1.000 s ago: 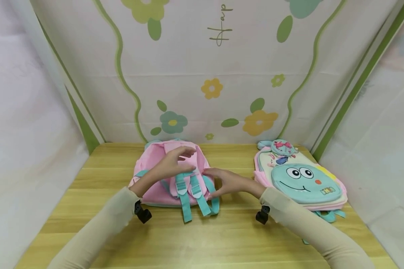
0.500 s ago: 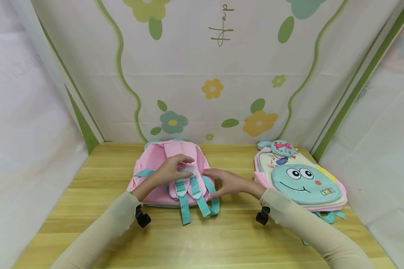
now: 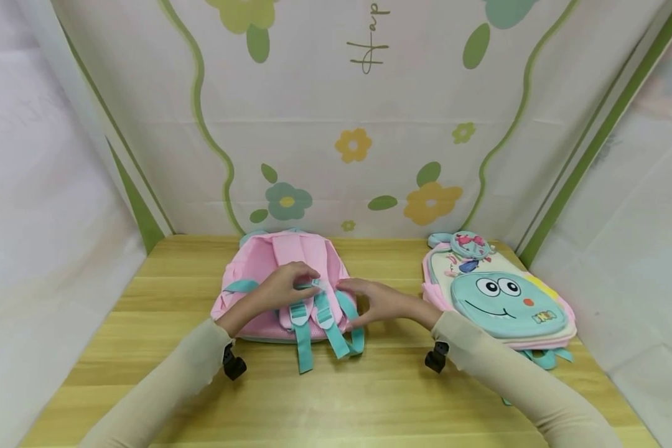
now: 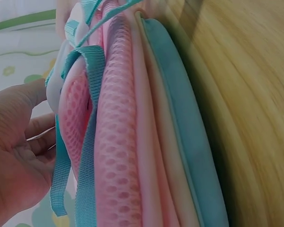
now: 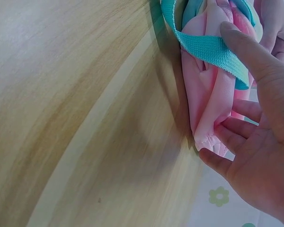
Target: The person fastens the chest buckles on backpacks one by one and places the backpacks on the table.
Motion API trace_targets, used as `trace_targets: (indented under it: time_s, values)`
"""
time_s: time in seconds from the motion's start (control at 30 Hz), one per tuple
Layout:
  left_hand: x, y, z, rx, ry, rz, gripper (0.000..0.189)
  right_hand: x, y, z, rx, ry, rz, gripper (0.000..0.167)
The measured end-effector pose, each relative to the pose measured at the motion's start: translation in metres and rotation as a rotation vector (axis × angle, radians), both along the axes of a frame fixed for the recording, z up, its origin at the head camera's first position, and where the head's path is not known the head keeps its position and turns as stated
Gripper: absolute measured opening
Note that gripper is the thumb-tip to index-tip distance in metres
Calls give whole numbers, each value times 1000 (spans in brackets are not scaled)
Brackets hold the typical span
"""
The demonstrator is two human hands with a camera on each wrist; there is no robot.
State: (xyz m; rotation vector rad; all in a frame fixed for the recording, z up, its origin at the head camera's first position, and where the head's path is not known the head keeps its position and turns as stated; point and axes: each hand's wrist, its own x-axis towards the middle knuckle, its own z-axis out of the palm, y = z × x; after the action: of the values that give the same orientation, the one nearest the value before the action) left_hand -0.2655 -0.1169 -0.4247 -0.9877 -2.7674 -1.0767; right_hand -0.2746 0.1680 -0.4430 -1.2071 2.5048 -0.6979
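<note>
A pink child's backpack [image 3: 252, 255] with teal webbing lies at the left-centre of the table, its padded shoulder straps facing up. My left hand [image 3: 282, 287] is over these straps, fingers bent loosely and thumb apart from them. In the left wrist view, its thumb and fingertips pass behind or against a strap pad [image 4: 75, 113], so the exact contact is hidden. At the bag's right side is my right hand [image 3: 383, 302], thumb and fingers spread. The right wrist view shows its fingers against the pink side fabric [image 5: 208, 94] and its thumb by a teal strap [image 5: 210, 49].
A second backpack [image 3: 509, 305], cream and pink with a teal smiling-face pocket, lies to the right, with a round pouch [image 3: 470, 245] at its top. Beneath both is a wooden table [image 3: 336, 398]. A flowered cloth backdrop [image 3: 313, 99] rises behind, with cloth walls at the sides.
My left hand has shifted slightly down and left, and its fingers and thumb have come closer together. The hanging teal strap ends have swung slightly left. The right hand stays put.
</note>
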Motion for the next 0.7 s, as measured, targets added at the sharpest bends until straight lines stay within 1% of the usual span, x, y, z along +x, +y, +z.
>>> trace_targets:
  time_s: [0.13, 0.27, 0.4, 0.57, 0.7]
  values:
    - [0, 0, -2, -12, 25, -10, 24, 0, 0, -1, 6, 0, 2, 94]
    - [1, -1, -3, 5, 38, -35, 20, 0, 0, -2, -3, -1, 7, 93]
    - [0, -3, -5, 22, 49, -46, 18, 0, -1, -2, -6, -17, 12, 93]
    - [-1, -6, -4, 70, 39, -46, 21, 0, -1, -2, 1, -19, -3, 94]
    - [-1, -10, 0, 92, -11, -45, 22, 0, -1, -1, 2, -19, -9, 94]
